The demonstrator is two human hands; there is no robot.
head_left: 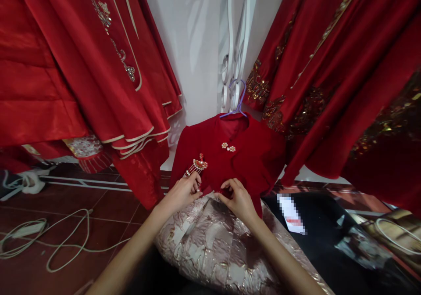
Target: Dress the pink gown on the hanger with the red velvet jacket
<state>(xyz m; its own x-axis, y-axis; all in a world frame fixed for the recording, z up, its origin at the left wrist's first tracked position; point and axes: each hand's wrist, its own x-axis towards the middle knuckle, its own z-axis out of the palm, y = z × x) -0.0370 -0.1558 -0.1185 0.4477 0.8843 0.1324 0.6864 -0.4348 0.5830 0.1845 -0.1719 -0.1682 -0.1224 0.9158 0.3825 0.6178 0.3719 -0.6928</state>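
A red jacket (pixel 250 159) hangs on a purple hanger (pixel 237 104) in front of me, with a pearl clasp (pixel 228 146) at the collar and a red-and-gold fan brooch (pixel 198 165) on its left front. My left hand (pixel 183 192) pinches the jacket's lower hem just below the brooch. My right hand (pixel 237 198) is closed on the hem at the middle. Below both hands spreads a pale pink and gold brocade skirt (pixel 213 246).
Red embroidered gowns hang at the left (pixel 82 66) and right (pixel 345 80). A white wall (pixel 197 44) stands behind. White cables (pixel 39 238) lie on the dark red tiled floor at the left. A black surface (pixel 329 233) with a paper tag lies at the right.
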